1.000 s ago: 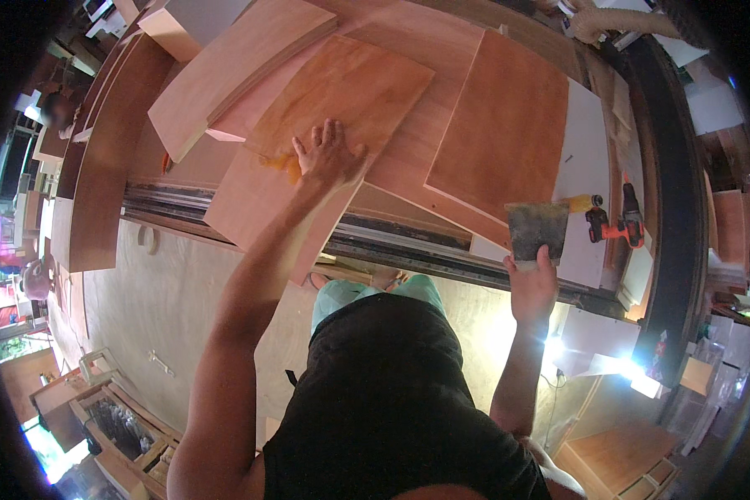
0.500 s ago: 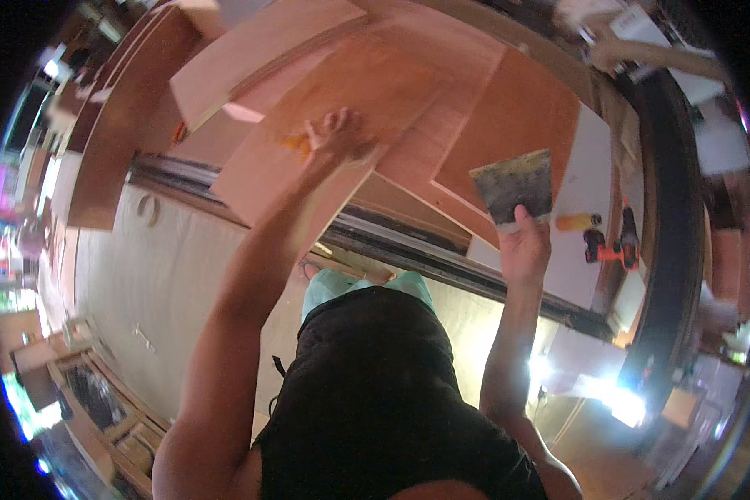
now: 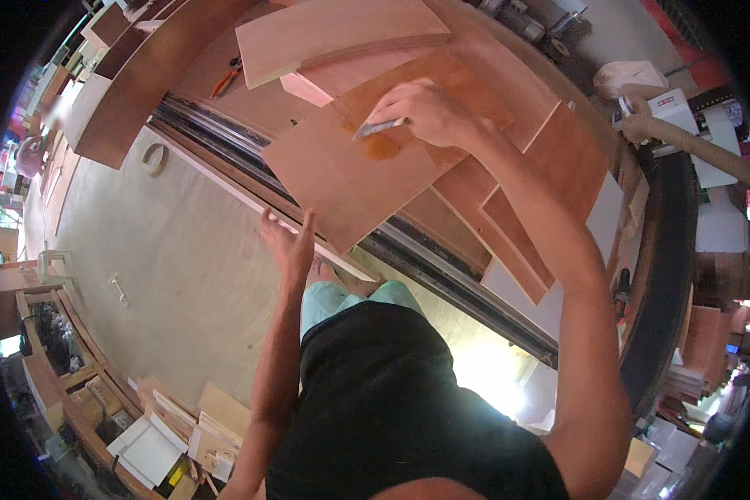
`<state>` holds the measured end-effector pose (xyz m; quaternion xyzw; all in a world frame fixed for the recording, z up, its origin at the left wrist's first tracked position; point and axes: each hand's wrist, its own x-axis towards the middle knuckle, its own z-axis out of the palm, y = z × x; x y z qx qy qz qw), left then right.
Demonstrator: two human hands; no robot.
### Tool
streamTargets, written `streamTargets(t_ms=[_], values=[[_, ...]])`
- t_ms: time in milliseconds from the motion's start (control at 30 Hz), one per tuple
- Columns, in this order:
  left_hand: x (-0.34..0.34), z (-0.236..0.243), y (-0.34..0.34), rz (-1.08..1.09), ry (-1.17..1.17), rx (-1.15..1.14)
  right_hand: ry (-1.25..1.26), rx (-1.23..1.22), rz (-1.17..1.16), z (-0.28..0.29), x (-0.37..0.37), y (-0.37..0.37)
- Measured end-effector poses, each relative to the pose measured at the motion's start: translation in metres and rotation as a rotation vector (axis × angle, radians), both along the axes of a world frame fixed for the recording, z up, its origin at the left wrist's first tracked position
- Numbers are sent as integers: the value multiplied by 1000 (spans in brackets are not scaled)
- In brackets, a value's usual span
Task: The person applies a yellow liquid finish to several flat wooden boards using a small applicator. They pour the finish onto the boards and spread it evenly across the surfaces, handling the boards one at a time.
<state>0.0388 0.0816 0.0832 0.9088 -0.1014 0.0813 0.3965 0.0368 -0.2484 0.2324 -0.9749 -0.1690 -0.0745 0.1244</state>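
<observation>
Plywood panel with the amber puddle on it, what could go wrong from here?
The plywood panel juts past the dark metal rail, so pressure near that end might tip or shift it. The left hand is open beside that end; I can't tell if it touches.

The amber puddle lies loose by the scraper, so a stroke could push it toward an edge or onto the right hand.
</observation>
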Motion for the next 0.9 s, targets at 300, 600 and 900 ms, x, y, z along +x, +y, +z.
streamTargets(t_ms=[300,600,900], values=[[10,-42,4,-352,766,-661,192,-242,460,-51,120,13],[12,-11,54,-145,822,-577,295,-270,382,-55,75,-78],[-105,-119,253,502,962,-437,279,-257,-73,-64,-55,-234]])
